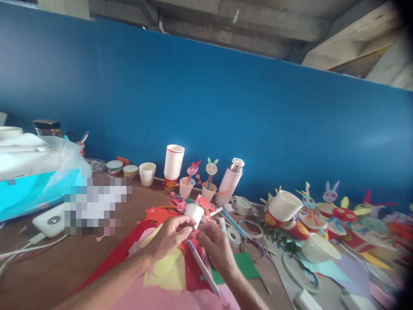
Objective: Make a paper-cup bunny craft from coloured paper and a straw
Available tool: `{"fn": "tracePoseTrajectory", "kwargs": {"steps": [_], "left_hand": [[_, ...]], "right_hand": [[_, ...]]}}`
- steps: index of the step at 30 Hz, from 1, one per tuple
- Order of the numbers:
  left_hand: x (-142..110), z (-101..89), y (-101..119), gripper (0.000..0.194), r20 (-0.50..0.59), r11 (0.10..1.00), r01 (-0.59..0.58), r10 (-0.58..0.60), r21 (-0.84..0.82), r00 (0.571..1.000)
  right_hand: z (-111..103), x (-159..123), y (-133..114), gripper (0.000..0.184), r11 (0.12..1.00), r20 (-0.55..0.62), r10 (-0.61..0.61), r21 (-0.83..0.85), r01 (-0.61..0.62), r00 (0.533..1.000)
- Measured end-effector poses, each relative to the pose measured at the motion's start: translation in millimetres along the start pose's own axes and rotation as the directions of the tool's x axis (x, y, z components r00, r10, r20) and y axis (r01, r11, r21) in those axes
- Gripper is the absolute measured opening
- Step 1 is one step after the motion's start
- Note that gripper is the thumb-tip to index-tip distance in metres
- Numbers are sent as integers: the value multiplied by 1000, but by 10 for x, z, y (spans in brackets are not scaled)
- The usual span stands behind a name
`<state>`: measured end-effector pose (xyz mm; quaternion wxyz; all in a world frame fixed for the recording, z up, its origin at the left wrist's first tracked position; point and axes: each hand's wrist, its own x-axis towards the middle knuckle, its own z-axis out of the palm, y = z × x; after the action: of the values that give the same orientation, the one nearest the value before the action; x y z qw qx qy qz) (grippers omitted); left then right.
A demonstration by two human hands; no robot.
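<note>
A small white paper cup [193, 212] is tilted between the fingers of my left hand [172, 234], which pinches it near its lower part. Just to the right, my right hand [217, 245] has its fingers curled together close to the cup's base. Reddish paper shows by these fingertips, but I cannot make out what they hold. Below both hands lie sheets of coloured paper, among them a yellow sheet [167, 269] and a pink sheet [151, 297]. A long pale stick-like thing [204, 269] slants across the paper between my forearms.
Behind stand a stack of paper cups [174, 161], two cups with paper rabbit figures [212, 168] and a pale flask [229, 183]. Tape rolls [233, 236] lie to the right, before more decorated cups [342, 217]. At left are a power bank [50, 220] with cables and a plastic bag [67, 168].
</note>
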<state>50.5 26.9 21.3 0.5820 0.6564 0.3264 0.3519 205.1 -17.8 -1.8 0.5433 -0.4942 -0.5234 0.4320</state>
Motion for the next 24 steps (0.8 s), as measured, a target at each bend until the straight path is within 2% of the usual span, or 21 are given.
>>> {"fn": "tracePoseTrajectory", "kwargs": {"steps": [3,7,10,13,16,18,20,22,24], "left_hand": [[-34,42,-20,19,11,968,-156,157,196,987],[-35,45,-111,21,63,839,-377,384,393,921],[-23,30,-180,19,88,762,-441,457,475,885],[-18,22,-216,19,79,741,-440,468,508,880],[-28,26,-199,19,18,799,-379,420,467,908],[-41,32,-154,20,-20,885,-282,311,370,950],[-55,38,-97,24,-13,961,-152,159,230,987],[-60,45,-51,27,8,994,-39,38,100,999],[-52,53,-39,28,30,999,29,-30,17,999]], "right_hand": [[15,-6,-7,18,995,-9,42,90,-41,999],[11,-11,-60,24,986,-9,85,142,-83,996],[30,-15,-39,26,980,9,79,183,-79,997],[55,-14,8,25,975,23,74,210,-77,997],[66,-20,16,21,985,10,44,166,-45,999],[63,-35,-1,18,995,-8,14,99,-13,1000],[54,-55,-20,16,1000,-16,-12,9,12,1000],[40,-77,-30,16,993,-16,-48,-108,46,999],[27,-96,-31,17,971,-8,-88,-225,84,996]]}}
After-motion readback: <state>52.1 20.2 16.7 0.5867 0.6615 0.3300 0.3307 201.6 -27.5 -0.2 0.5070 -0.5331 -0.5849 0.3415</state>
